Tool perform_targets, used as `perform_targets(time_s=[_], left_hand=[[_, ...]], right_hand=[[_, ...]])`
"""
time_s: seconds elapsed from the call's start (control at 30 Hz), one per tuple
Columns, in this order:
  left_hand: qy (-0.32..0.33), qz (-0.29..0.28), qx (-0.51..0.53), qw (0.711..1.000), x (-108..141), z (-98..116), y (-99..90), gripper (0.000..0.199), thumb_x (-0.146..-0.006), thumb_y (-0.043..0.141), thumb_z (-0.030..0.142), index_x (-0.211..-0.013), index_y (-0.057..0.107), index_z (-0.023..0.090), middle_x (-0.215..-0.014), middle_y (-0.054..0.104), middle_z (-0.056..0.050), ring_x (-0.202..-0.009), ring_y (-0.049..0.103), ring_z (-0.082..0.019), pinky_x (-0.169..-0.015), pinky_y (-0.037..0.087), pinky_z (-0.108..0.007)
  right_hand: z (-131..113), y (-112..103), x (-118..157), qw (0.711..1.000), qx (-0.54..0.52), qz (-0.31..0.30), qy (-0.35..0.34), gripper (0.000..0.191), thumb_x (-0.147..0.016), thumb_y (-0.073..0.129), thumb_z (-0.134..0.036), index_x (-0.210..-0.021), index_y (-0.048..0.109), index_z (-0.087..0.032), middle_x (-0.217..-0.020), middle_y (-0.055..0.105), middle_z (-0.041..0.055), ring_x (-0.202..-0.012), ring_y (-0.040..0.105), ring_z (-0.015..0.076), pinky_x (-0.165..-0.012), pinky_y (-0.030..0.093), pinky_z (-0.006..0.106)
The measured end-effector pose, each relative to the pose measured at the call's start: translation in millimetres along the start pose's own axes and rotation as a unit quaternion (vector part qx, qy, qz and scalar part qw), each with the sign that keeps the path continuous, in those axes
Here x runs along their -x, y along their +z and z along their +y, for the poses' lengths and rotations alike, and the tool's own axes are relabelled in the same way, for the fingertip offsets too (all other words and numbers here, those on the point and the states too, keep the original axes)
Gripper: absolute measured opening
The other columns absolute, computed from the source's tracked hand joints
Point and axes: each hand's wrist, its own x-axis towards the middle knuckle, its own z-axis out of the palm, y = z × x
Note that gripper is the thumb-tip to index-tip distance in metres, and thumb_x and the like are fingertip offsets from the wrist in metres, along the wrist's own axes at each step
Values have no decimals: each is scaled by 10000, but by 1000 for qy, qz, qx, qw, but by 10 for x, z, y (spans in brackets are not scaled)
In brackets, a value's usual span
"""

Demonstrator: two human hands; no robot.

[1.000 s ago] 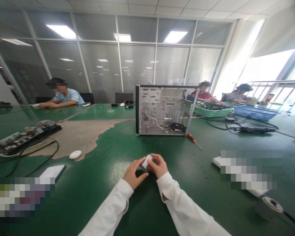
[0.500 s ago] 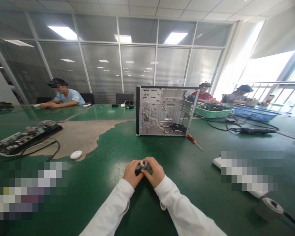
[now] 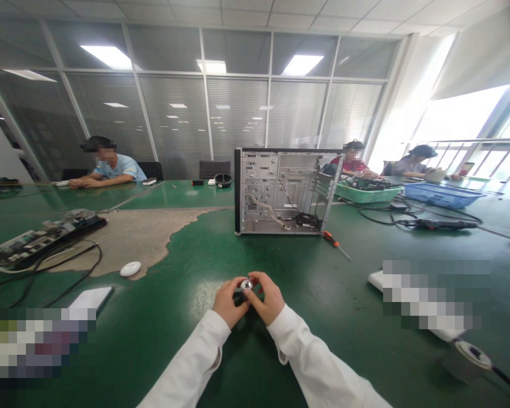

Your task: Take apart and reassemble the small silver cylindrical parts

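Both my hands meet above the green table point(image 3: 187, 351), fingers wrapped round a small silver metal cylinder point(image 3: 246, 285). Its round end, with a dark mark in the middle, faces up toward me. My left hand point(image 3: 228, 303) grips it from the left side, and my right hand point(image 3: 267, 297) from the right, with the thumb on its near side. The lower part of the cylinder is hidden by my fingers. Beyond my hands stands an open computer case point(image 3: 289, 192) showing bare metal and loose wires. An orange-handled screwdriver point(image 3: 331, 240) lies by its right corner.
On the left are a circuit-board assembly point(image 3: 46, 238) with black cables and a white round lid point(image 3: 130, 269). A white power strip point(image 3: 444, 328) and a round cable grommet point(image 3: 471, 357) sit at right. Green point(image 3: 368, 194) and blue point(image 3: 442, 195) baskets stand behind; several people sit around the table.
The metal cylinder has tilted, its round end turning more toward me. My hands have hardly shifted, and the view has moved slightly.
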Motion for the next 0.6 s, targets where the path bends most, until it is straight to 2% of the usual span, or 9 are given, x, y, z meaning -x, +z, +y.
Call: perform_targets(time_s=[0.1, 0.17, 0.23, 0.37, 0.43, 0.47, 0.53, 0.6], left_hand=[[-14, -10, -4, 1000, 7, -2, 1, 499, -563, 577, 171, -1044, 452, 214, -985, 545, -43, -913, 488, -205, -808, 358, -347], [-21, -12, -7, 1000, 13, -6, 3, 532, -556, 602, 214, -1062, 438, 212, -1003, 535, -53, -932, 479, -216, -820, 349, -366], [-25, -9, -8, 1000, 18, -9, 4, 542, -555, 613, 245, -1067, 434, 216, -1006, 530, -58, -942, 474, -219, -830, 340, -374], [-31, -11, -16, 999, 19, -18, 10, 540, -565, 611, 270, -1071, 433, 211, -988, 534, -66, -934, 479, -218, -831, 336, -378], [-32, -14, -21, 999, 17, -22, 15, 537, -570, 607, 282, -1073, 432, 207, -990, 535, -69, -929, 481, -219, -830, 337, -377], [-33, -17, -24, 999, 16, -22, 17, 535, -573, 605, 288, -1073, 432, 206, -990, 536, -69, -927, 483, -220, -829, 337, -377], [-33, -23, -31, 999, 15, -21, 19, 531, -576, 603, 299, -1071, 433, 206, -989, 539, -68, -923, 485, -223, -827, 338, -379], [-32, -27, -35, 999, 17, -18, 16, 533, -572, 607, 304, -1067, 437, 206, -990, 542, -67, -925, 485, -226, -828, 336, -381]], right_hand=[[38, 23, -37, 992, -90, 38, 76, 272, -694, 471, -330, -924, 497, -188, -808, 562, 34, -728, 530, 126, -569, 439, 227], [119, 32, -77, 971, -163, 83, 152, 281, -684, 469, -389, -875, 510, -186, -792, 566, 36, -709, 537, 133, -516, 427, 220], [229, 15, -125, 932, -248, 119, 235, 311, -661, 479, -438, -834, 510, -182, -787, 567, 39, -671, 542, 133, -454, 403, 207], [421, -89, -207, 812, -411, 166, 380, 284, -623, 525, -427, -746, 505, -172, -704, 576, 25, -549, 536, 103, -427, 390, 205], [471, -139, -227, 762, -461, 184, 415, 230, -618, 541, -382, -692, 505, -167, -635, 579, 17, -503, 528, 93, -441, 403, 216], [485, -155, -231, 749, -477, 188, 421, 203, -616, 547, -356, -670, 506, -165, -611, 581, 16, -491, 527, 91, -445, 407, 219], [499, -165, -231, 738, -492, 188, 422, 166, -605, 559, -315, -643, 509, -161, -579, 582, 17, -478, 526, 91, -443, 410, 219], [506, -154, -223, 740, -494, 186, 416, 157, -591, 571, -296, -636, 517, -156, -571, 586, 21, -472, 527, 91, -435, 410, 218]])
